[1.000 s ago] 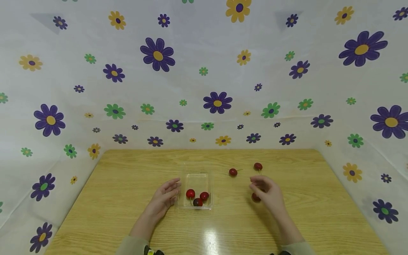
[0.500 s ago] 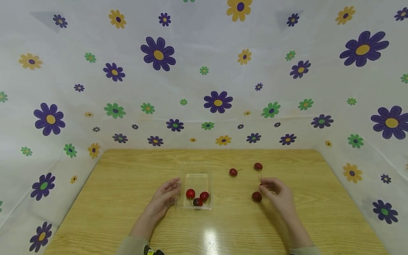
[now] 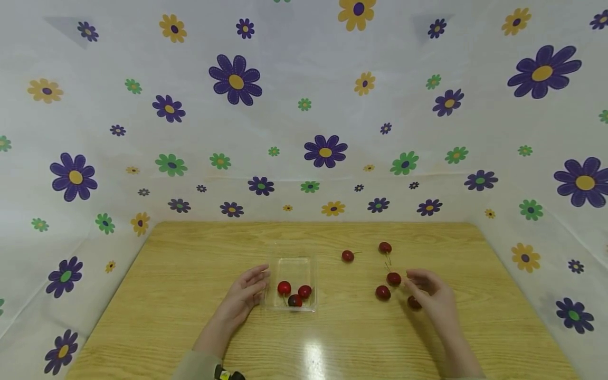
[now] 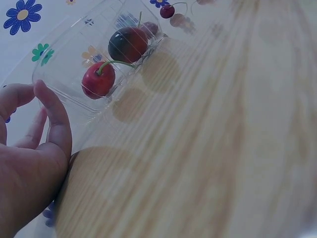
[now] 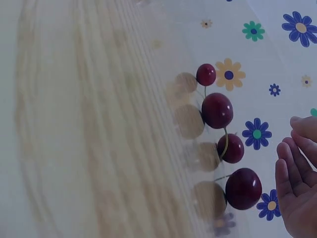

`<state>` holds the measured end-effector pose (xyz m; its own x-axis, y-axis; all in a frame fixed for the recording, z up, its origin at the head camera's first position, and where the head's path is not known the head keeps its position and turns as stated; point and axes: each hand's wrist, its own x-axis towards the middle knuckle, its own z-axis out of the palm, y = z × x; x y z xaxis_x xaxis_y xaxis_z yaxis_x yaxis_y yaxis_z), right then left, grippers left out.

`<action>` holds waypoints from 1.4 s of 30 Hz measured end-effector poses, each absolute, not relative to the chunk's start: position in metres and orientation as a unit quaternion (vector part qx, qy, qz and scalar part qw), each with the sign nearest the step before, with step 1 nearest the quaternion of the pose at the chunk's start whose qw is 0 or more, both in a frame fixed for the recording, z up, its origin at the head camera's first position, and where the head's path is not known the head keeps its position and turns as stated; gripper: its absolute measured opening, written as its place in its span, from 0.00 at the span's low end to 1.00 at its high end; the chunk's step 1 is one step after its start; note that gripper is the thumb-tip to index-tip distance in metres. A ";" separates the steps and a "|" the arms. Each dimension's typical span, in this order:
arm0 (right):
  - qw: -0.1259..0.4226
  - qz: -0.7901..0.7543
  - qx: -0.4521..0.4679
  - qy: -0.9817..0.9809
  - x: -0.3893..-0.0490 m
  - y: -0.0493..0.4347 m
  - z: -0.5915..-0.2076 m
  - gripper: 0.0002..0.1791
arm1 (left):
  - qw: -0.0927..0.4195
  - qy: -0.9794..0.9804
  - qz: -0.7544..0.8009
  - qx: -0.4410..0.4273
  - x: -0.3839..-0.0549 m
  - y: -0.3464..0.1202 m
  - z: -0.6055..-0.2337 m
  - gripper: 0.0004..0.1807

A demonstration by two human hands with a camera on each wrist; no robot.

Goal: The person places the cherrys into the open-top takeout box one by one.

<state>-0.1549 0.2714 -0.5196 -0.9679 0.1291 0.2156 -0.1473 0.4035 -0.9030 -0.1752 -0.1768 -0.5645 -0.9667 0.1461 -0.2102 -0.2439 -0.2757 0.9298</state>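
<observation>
A clear plastic box (image 3: 295, 262) stands on the table, with a bright red cherry (image 3: 284, 287), a dark-and-red cherry (image 3: 295, 301) and another red cherry (image 3: 304, 291) at its near end. My left hand (image 3: 243, 295) rests against the box's left side, fingers loosely bent; in the left wrist view its fingertips (image 4: 41, 88) touch the clear wall. To the right, my right hand (image 3: 434, 298) hovers just above the table. One dark cherry (image 3: 414, 302) is partly hidden under it, and another cherry (image 3: 393, 279) lies by its fingertips. Nothing shows between the right fingers (image 5: 292, 158).
More dark red cherries lie loose on the wooden table (image 3: 190, 248): one (image 3: 382, 293) left of the right hand, one (image 3: 385, 247) farther back, one (image 3: 348, 256) nearer the box. A white flower-print cloth (image 3: 285, 126) stands behind the table and at its sides.
My right hand has moved to the right in steps across the table, uncovering two of the cherries it was covering. The left hand and box stay put.
</observation>
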 end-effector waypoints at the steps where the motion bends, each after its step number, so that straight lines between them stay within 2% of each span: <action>1: 0.128 0.545 0.001 -0.829 -0.154 0.273 -0.520 0.16 | 0.122 0.589 0.798 -0.040 -0.175 -0.177 -0.565 0.28; 12: 0.121 0.535 -0.030 -0.835 -0.148 0.284 -0.524 0.17 | 0.131 0.589 0.797 -0.031 -0.175 -0.178 -0.562 0.30; 23: 0.078 0.513 -0.039 -0.854 -0.136 0.298 -0.524 0.21 | 0.130 0.587 0.799 -0.013 -0.173 -0.178 -0.563 0.29; 42: 0.022 0.465 -0.048 -0.884 -0.134 0.304 -0.532 0.27 | 0.128 0.591 0.796 -0.026 -0.174 -0.178 -0.563 0.29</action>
<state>-0.1342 0.3039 -0.5319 -0.9945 0.1043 -0.0060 0.0641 0.5639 -0.8233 -0.1744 -0.1776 -0.5632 -0.9660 0.1725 -0.1924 -0.2342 -0.2694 0.9341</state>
